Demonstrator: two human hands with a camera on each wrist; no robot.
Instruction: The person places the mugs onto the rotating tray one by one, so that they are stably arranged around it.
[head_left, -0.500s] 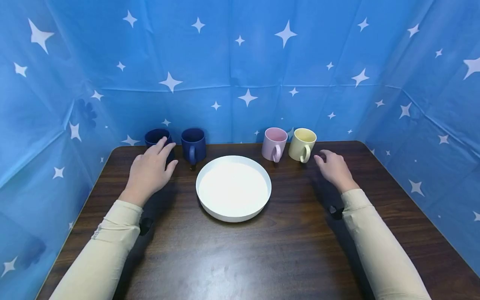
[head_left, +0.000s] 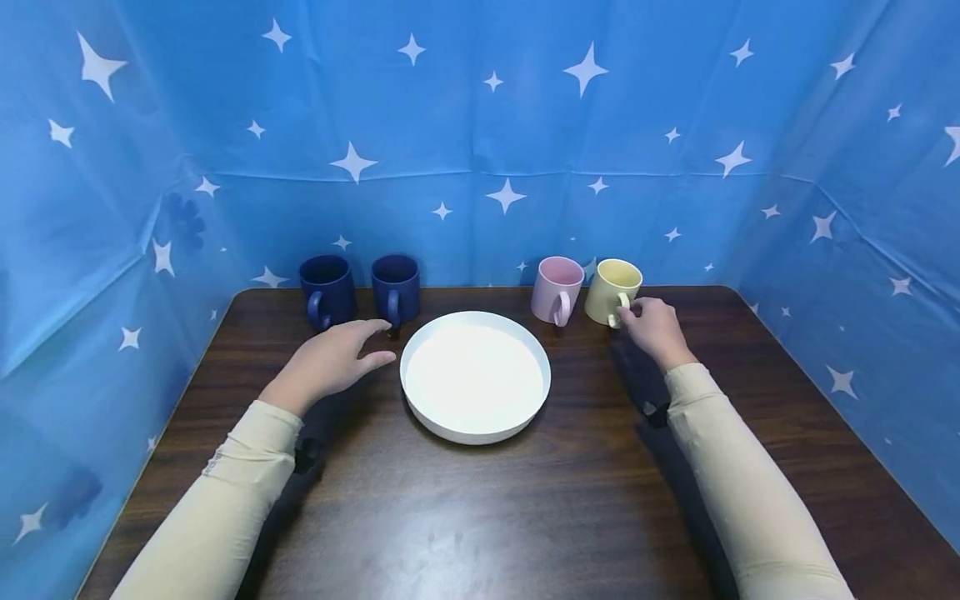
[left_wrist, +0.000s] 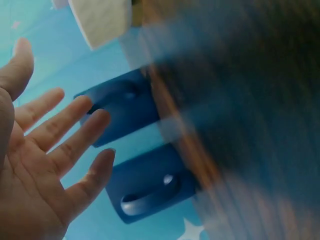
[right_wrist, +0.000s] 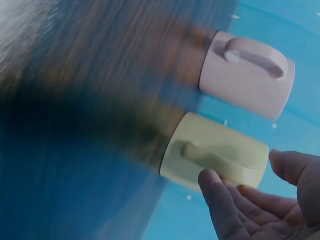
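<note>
Right of centre, the yellow cylindrical mug, seemingly fragile, rigid ceramic, is best held by its handle. Fingers of left hand and right hand are left unclenched.

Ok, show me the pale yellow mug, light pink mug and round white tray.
Pale yellow mug (head_left: 603, 293), head view: outer wall.
Light pink mug (head_left: 546, 293), head view: outer wall.
Round white tray (head_left: 476, 377), head view: inner floor.
</note>
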